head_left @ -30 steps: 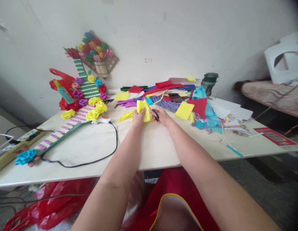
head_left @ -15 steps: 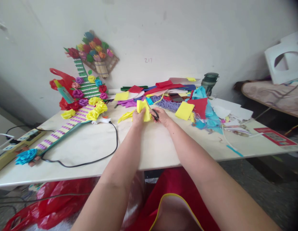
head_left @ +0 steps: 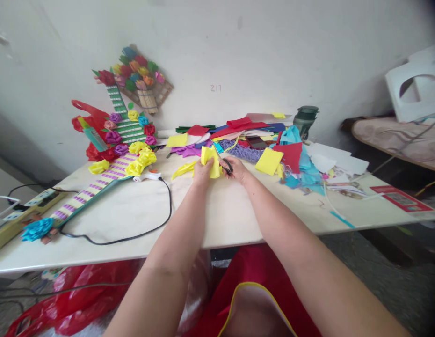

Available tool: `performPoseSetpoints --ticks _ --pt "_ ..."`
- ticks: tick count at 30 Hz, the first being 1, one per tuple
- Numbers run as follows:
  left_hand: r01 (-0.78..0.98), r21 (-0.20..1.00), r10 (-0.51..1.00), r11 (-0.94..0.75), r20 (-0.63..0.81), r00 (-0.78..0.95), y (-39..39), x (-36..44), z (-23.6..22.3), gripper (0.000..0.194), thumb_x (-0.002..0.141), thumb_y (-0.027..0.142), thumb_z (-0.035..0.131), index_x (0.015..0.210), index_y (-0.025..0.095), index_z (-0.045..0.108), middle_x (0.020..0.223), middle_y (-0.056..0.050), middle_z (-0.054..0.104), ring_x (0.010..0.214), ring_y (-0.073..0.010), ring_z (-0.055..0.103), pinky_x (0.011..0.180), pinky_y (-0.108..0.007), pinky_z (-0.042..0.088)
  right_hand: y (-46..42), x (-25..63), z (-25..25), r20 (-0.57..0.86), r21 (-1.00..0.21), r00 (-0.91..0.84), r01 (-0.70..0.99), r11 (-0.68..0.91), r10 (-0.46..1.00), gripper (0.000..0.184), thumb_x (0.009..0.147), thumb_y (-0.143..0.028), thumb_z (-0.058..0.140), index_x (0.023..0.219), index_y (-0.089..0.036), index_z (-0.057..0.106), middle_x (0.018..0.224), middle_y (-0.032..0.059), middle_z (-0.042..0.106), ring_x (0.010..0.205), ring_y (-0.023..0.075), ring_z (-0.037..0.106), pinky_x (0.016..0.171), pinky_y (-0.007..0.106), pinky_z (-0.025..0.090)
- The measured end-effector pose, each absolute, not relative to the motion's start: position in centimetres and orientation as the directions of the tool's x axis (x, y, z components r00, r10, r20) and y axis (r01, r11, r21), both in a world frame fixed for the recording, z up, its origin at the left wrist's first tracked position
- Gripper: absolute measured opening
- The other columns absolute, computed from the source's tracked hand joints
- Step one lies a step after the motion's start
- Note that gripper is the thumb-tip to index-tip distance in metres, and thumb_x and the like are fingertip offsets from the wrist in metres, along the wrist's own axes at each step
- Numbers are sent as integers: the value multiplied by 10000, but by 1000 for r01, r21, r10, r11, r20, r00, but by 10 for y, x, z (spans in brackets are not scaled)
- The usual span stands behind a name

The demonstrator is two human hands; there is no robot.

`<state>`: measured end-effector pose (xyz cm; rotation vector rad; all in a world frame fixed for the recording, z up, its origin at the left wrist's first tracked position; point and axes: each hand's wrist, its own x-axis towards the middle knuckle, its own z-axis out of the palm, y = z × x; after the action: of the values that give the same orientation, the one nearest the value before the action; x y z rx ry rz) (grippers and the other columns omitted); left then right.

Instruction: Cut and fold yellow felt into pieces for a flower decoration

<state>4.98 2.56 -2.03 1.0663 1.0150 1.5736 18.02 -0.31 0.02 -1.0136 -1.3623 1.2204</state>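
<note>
Well left of the glue gun (head_left: 147, 176), a blue paper rose (head_left: 38, 228) sits at the near end of a purple-striped panel (head_left: 98, 181). Just left of the gun, yellow paper flowers (head_left: 142, 161) are already shaped, bunched at the panel's far end; the stripes between them and the rose carry no blooms.

Right of the gun, a crumpled yellow piece (head_left: 183, 170) lies beside the left hand (head_left: 202, 171), whose thumb and fingers pinch a yellow crepe-paper sheet (head_left: 215, 171). The right hand (head_left: 238, 171), farther right of the gun, has its fingers wrapped round the scissors (head_left: 226, 162), blades at the sheet's right edge; whether they bite in, I cannot tell. The sheet looks unshaped, so its cutting seems unfinished.

Farthest right of the gun, a yellow square (head_left: 269, 161) and a red sheet (head_left: 292, 157) lie flat, apparently unworked.
</note>
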Motion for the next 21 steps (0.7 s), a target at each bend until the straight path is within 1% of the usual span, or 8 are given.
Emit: performPoseSetpoints --ticks 6,12,16,21 --pt "-251 947 969 -199 153 -193 27 51 -21 317 599 333 762 802 132 625 675 -40 658 583 -151 600 586 -269 468 0 181 -1 151 -989 -121 -30 148 981 319 728 -435 715 716 -164 548 431 -65 493 316 51 403 322 166 283" --pt "-252 943 961 -217 162 -223 26 50 -19 300 602 325 751 783 129 614 664 -35 649 559 -144 585 574 -266 454 0 179 -2 161 -987 -113 -39 158 980 322 713 -430 734 717 -154 569 430 -67 490 319 44 398 322 160 290" --pt "-271 937 965 -220 169 -198 25 50 -18 308 601 332 750 787 131 609 662 -35 648 559 -145 588 573 -267 458 -3 179 -1 135 -990 -136 -60 127 982 315 747 -437 705 734 -167 543 450 -61 513 324 53 432 300 156 250" --pt "-263 937 967 -228 187 -173 28 49 -24 350 592 368 757 798 121 620 697 -62 663 578 -161 599 591 -290 472 -3 182 -1 134 -990 -165 -54 127 977 315 790 -447 657 729 -158 547 455 -45 525 322 57 458 287 155 206"
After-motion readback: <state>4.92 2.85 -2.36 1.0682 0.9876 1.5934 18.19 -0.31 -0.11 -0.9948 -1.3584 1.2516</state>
